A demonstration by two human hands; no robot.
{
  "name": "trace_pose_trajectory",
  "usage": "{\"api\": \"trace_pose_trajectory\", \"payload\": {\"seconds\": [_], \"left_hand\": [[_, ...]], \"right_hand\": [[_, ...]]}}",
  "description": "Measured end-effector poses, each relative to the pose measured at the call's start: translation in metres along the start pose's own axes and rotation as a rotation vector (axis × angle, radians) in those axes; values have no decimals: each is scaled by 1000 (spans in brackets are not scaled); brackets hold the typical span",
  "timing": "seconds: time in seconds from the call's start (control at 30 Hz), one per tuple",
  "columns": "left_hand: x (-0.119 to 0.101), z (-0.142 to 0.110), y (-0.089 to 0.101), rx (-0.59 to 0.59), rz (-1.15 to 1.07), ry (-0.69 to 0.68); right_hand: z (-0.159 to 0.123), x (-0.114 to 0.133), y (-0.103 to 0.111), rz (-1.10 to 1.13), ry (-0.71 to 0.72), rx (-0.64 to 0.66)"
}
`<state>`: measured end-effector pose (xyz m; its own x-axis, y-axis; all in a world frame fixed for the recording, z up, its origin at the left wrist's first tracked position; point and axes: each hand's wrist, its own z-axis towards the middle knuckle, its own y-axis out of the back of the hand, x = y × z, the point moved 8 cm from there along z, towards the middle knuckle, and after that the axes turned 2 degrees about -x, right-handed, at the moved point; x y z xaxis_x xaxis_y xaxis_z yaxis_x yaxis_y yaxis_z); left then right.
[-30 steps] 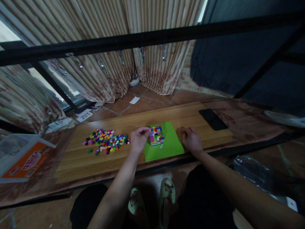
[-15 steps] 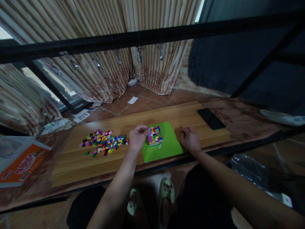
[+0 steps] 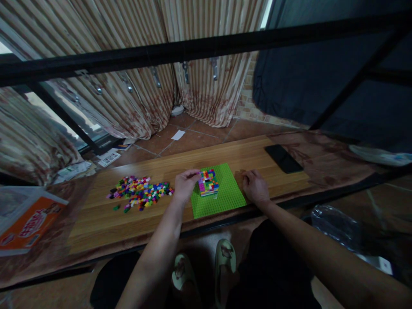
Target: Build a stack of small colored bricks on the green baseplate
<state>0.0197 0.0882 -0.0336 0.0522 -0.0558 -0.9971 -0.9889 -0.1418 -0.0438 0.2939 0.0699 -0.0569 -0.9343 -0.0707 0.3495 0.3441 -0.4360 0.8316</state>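
A small square stack of colourful toy bricks stands on a green studded baseplate. My left hand is at the stack's upper left corner, its thumb and fingers pinched together against the bricks. Whatever lies between those fingertips is too small to make out. To the right of the baseplate my right hand rests on the wooden board, fingers curled in and nothing visible in them. A spread of loose bricks in many colours lies on the board, left of my left hand.
The wooden board lies on a brown cloth-covered surface. A black phone is at its right end. At the far left stands a clear box with an orange label. A dark metal rail crosses in front of the curtains.
The view has shifted very slightly. My left hand stays pinched at the same corner of the stack, and my right hand keeps its place on the board.
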Motion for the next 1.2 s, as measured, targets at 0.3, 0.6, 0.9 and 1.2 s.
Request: {"api": "trace_pose_trajectory", "payload": {"seconds": [0.3,0.6,0.9,1.2], "left_hand": [[2,1,-1,-13,27,15],[-7,-14,29,-76,-3,-103],[23,-55,135,-365,342,-84],[16,-54,119,-323,835,-131]], "right_hand": [[0,0,0,0,1,-12],[0,0,1,14,21,-28],[-1,-2,0,-6,14,-29],[-1,-2,0,-30,25,-29]]}}
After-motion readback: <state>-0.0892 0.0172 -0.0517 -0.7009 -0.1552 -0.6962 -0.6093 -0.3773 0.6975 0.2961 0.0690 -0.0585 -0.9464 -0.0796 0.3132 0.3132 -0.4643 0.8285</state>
